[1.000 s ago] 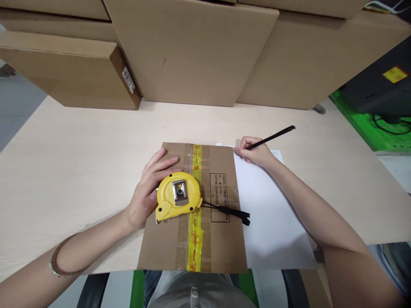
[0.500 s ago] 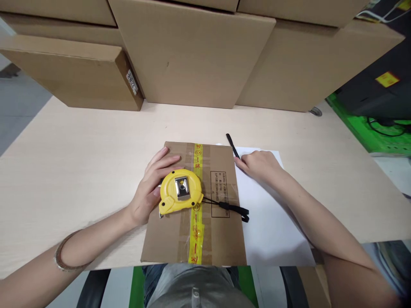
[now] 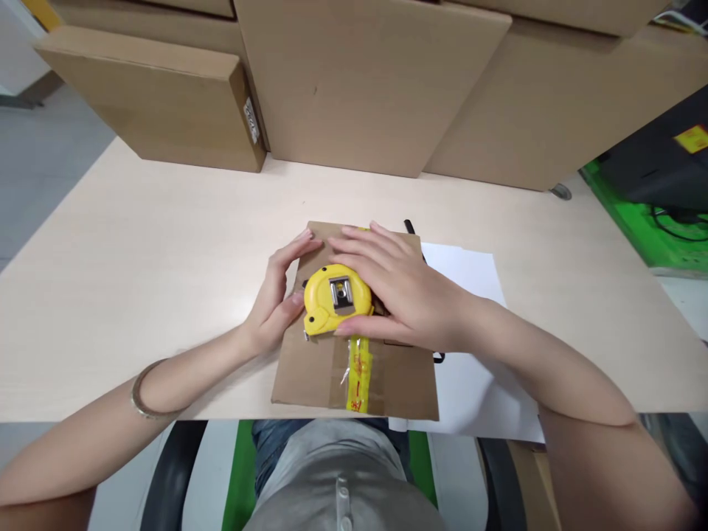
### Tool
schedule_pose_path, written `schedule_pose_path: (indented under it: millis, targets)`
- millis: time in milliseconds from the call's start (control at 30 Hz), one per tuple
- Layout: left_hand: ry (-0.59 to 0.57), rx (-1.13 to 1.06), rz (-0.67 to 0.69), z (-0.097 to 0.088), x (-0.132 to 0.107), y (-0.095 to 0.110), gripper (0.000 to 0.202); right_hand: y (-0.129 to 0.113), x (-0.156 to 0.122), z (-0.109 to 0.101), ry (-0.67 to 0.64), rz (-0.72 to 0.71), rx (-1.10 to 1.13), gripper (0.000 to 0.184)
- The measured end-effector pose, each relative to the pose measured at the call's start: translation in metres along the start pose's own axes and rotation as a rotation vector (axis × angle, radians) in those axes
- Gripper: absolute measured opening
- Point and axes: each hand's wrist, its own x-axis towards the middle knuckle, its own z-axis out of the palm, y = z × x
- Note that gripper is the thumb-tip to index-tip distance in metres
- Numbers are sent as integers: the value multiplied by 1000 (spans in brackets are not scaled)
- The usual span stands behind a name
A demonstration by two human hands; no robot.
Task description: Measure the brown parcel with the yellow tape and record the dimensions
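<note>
A yellow tape measure (image 3: 322, 301) lies on a flat cardboard box (image 3: 310, 369) sealed with yellow printed tape. My left hand (image 3: 273, 299) is open at the box's left edge, its thumb beside the tape measure and its fingertips at the box's far left. From the right, my right hand (image 3: 406, 287) reaches over the box, fingers stretched past the tape measure's far side and thumb along its near side. That hand is open around the tape measure and hides most of its black wrist strap. Under the box's right side is white paper (image 3: 470, 391).
A black pen-like stick (image 3: 408, 226) pokes out beyond the box's far right corner. Large cardboard boxes (image 3: 359, 88) line the table's back, with a smaller box (image 3: 149, 110) at left. Dark equipment (image 3: 658, 162) stands on green at right. The table's front edge is close to my body.
My right hand has left the black stick on the paper and come left over the tape measure. My left hand's thumb and fingers have spread wider. The view has shifted slightly.
</note>
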Motion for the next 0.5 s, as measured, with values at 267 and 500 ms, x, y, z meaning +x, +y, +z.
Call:
schedule_pose_path:
  millis: [267, 500]
  targets:
    - [-91, 190, -7, -19, 5, 30, 52, 7, -34, -20, 346, 351, 432, 62]
    - [-313, 313, 118, -48, -52, 67, 114, 73, -44, -25, 737, 613, 914, 40]
